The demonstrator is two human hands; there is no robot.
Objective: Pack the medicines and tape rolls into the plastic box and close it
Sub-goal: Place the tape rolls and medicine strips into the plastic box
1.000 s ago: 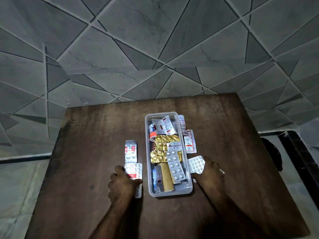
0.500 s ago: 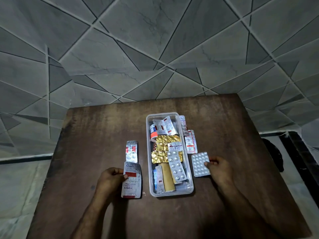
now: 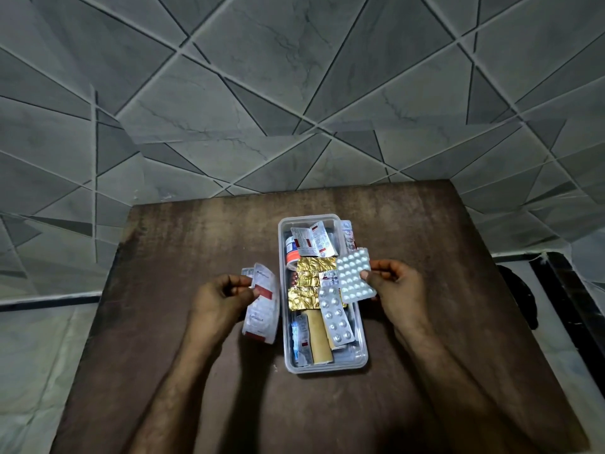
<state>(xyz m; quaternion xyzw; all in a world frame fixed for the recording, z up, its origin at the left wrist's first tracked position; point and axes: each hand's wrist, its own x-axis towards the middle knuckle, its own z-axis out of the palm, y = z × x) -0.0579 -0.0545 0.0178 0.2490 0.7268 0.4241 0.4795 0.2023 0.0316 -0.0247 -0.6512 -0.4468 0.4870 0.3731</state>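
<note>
A clear plastic box (image 3: 359,361) stands lidless in the middle of the brown table, filled with gold foil strips (image 3: 311,280), silver blister strips, a small orange-capped bottle (image 3: 290,253) and a tan tube (image 3: 319,335). My left hand (image 3: 219,299) holds a white-and-red medicine strip (image 3: 262,306) lifted just left of the box. My right hand (image 3: 396,290) pinches a silver blister sheet (image 3: 355,276) by its right edge, held over the box's right rim. More strips (image 3: 347,235) lie against the box's far right side.
The brown table (image 3: 196,240) stands against a grey tiled wall. Its left and right edges drop to a pale floor; a dark object (image 3: 520,290) lies beside the right edge.
Both hands rose from the table. The left lifted the white-and-red strips up beside the box; the right carried the blister sheet from the table to above the box's right rim.
</note>
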